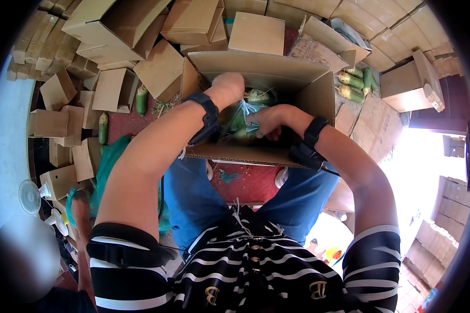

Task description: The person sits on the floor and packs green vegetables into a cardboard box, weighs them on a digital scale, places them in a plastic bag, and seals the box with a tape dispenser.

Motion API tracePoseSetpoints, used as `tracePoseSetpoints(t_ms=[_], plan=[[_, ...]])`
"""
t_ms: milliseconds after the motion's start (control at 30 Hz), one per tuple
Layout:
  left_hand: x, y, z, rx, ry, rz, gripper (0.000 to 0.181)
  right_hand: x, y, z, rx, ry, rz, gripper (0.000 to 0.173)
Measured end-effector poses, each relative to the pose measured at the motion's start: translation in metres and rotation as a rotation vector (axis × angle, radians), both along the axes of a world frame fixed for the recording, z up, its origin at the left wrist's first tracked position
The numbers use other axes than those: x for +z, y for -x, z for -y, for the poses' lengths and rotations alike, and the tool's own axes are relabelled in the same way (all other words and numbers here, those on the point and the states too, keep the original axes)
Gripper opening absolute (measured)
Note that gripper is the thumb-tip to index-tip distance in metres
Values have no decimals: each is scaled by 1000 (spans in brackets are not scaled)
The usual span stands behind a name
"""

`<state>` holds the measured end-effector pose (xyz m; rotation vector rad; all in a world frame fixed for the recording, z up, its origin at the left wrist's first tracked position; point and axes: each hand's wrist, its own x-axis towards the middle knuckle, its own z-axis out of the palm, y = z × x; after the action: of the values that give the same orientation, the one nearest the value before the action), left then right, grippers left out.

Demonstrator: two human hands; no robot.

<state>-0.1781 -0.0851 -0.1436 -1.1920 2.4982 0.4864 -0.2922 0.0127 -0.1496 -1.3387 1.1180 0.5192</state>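
Observation:
An open cardboard box [264, 62] stands before me, between and above my knees. My left hand [228, 84] is curled over the box's left half, its fingertips mostly hidden. A clear plastic bag [243, 113] rises to a gathered peak at that hand. My right hand [268, 121] reaches in from the right and pinches the same bag, thumb and forefinger on the film. Something green shows through the bag. Behind it, a pale green radish [257, 95] lies in the box. The box's right interior is dark.
Green radishes [350, 80] lie on the floor at right, others [141, 101] at left. Cardboard boxes [257, 33] crowd the far side and left. A green net bag [109, 168] lies by my left arm. At far left are a fan [29, 196] and another person's gloved hand [71, 207].

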Motion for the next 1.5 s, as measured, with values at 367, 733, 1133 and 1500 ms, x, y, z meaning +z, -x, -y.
tracePoseSetpoints(t_ms=[367, 733, 1133, 1500], plan=[[42, 0, 33, 171, -581, 41, 30, 15, 6, 16, -86, 132, -63, 44], [123, -131, -7, 193, 96, -454, 53, 156, 88, -77, -289, 1391, -459, 45], [72, -80, -74, 41, 340, -179, 51, 87, 78, -128, -605, 1153, -387, 53], [21, -76, -46, -185, -237, -390, 91, 87, 50, -102, -352, 1101, -547, 61]])
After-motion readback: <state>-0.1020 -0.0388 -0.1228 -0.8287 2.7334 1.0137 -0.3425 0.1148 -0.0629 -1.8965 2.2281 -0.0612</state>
